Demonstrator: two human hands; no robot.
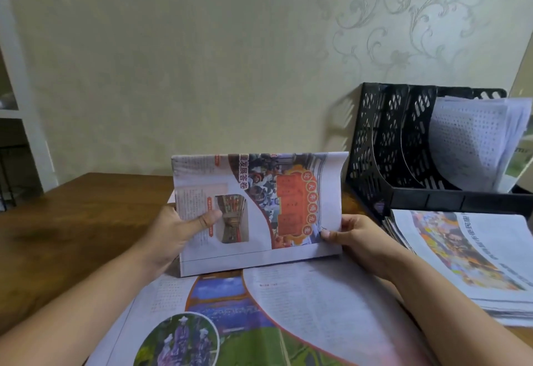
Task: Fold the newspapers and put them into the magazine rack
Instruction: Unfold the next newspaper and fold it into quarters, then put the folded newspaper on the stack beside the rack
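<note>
I hold a folded newspaper (259,207) upright above the table, its colourful printed face with red and orange pictures towards me. My left hand (176,230) grips its left edge with the thumb on the front. Gripping the lower right corner is my right hand (354,238). The black perforated magazine rack (403,163) stands at the back right, just beyond the paper's right edge. Its rightmost slot holds folded newspapers (476,140); the two left slots look empty.
An unfolded newspaper (274,313) lies flat on the wooden table (72,235) under my hands. A stack of newspapers (476,256) sits at the right, in front of the rack. A patterned wall is close behind; a white shelf stands at far left.
</note>
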